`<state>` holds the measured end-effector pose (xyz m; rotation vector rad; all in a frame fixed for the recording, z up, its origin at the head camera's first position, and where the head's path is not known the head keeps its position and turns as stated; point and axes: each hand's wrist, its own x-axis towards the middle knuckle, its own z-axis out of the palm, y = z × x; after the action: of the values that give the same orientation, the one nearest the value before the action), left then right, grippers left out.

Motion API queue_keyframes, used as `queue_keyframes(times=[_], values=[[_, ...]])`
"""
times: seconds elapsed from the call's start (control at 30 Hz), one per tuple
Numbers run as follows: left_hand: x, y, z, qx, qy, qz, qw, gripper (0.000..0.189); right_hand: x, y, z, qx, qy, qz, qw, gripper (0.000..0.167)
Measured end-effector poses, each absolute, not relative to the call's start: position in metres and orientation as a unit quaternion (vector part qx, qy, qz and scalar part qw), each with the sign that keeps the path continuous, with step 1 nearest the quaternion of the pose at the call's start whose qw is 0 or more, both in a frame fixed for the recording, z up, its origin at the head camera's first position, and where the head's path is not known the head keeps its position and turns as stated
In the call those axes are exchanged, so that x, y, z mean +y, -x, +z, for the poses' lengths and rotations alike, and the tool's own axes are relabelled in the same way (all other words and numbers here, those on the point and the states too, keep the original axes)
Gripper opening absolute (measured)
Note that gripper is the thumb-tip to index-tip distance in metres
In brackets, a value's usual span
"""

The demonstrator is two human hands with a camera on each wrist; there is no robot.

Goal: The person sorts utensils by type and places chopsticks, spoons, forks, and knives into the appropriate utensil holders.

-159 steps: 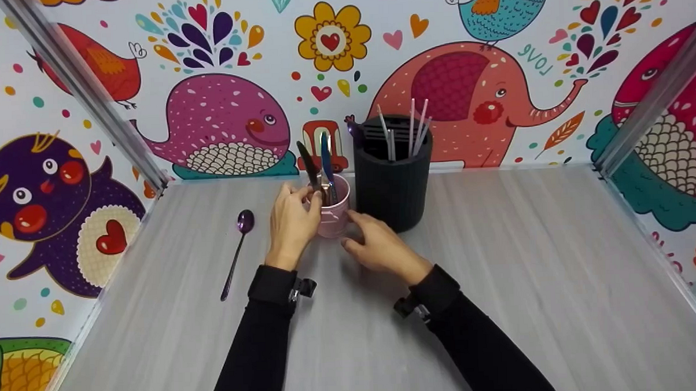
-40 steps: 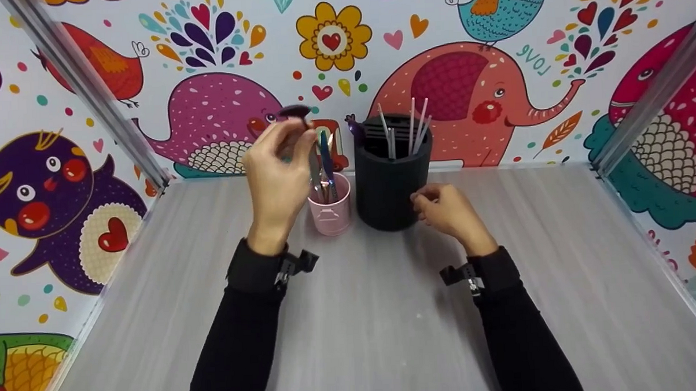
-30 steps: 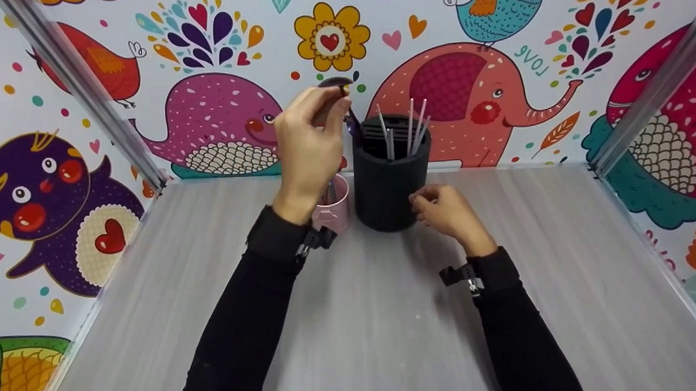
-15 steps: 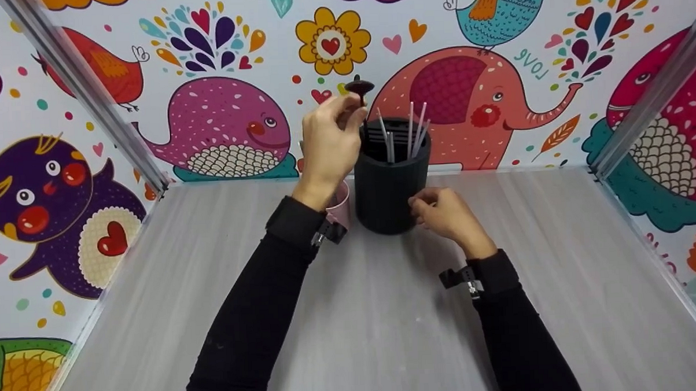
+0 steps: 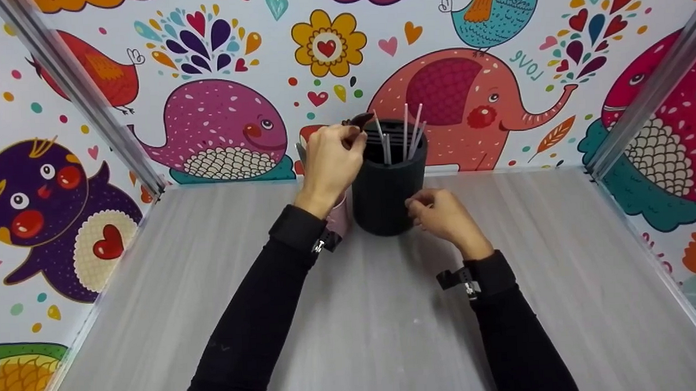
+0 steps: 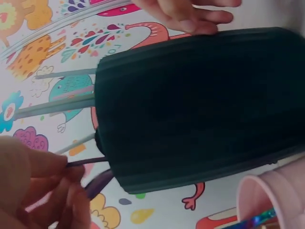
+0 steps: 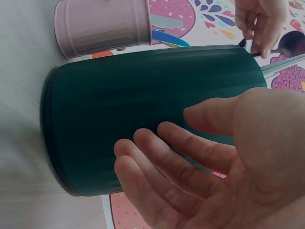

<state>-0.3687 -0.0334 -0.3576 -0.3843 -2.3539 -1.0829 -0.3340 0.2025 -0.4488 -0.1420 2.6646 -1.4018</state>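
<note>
My left hand (image 5: pixel 329 161) pinches a dark purple spoon (image 7: pixel 291 44) just below its bowl, at the top of a black utensil holder (image 5: pixel 386 200). The spoon's thin handle (image 6: pixel 88 161) runs down into the holder's left side, and its lower end is hidden inside. Beside the holder's right side is my right hand (image 5: pixel 444 218), its fingers loosely bent and holding nothing. In the right wrist view, those fingertips (image 7: pixel 126 148) lie right at the holder's wall. A second purple piece (image 6: pixel 100 183) sticks out of the holder close to the pinched handle.
Several thin pale sticks (image 5: pixel 412 135) stand up from the holder. Left of it, a pink cup (image 7: pixel 102 26) holds cutlery, including a blue-tinted blade (image 7: pixel 169 39) and a silvery blade (image 7: pixel 167 21). A patterned wall (image 5: pixel 218 130) rises behind the grey table (image 5: pixel 376 333).
The spoon that lay on the table is now in my left hand, which carried it right over the holder and lowered it. My right hand went from the pink cup to the holder's right side.
</note>
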Motion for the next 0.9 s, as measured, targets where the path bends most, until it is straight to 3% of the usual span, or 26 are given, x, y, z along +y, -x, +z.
queue_keyframes(times=[0.47,0.9], values=[[-0.032,0.366,-0.366,-0.912,0.073,-0.35,0.2,0.024,0.203,0.335,-0.45,0.882,0.057,-0.464,0.061,0.028],[-0.032,0.364,-0.372,-0.885,0.089,-0.395,0.228,0.015,0.203,0.335,-0.45,0.882,0.051,-0.464,0.064,0.028]])
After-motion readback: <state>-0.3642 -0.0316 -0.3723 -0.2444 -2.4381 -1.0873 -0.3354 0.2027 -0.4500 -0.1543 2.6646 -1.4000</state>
